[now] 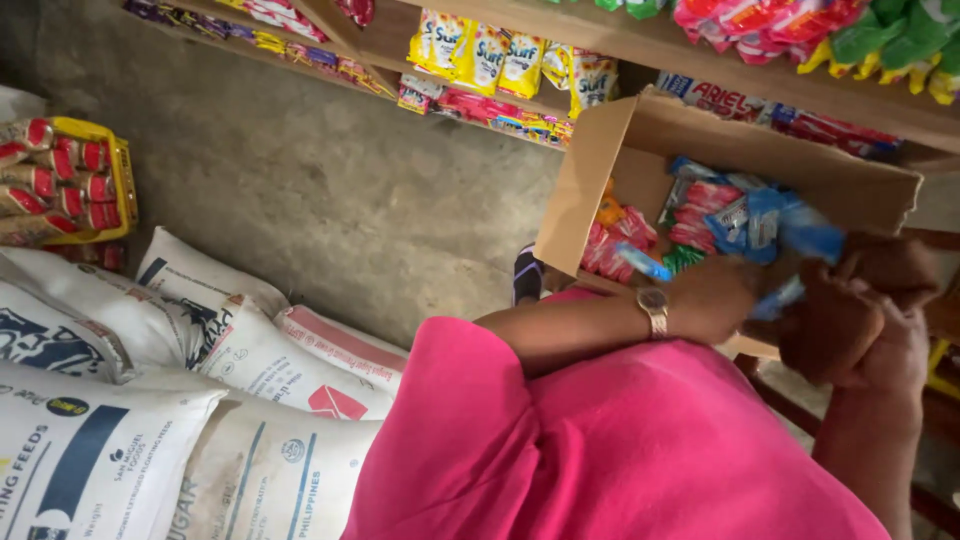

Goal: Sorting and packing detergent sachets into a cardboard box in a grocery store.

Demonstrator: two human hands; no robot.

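Cardboard box [610,150] stands open below the shelf [700,55], full of small bright sachets [705,215]. Both hands meet at its near edge. The left hand [712,298], a watch [655,310] on its wrist, and the right hand [860,315] together grip a bunch of blue sachets [775,235], fingers curled tight around them. White sacks [150,400] lie stacked on the floor [330,190] beside a yellow crate [122,180].
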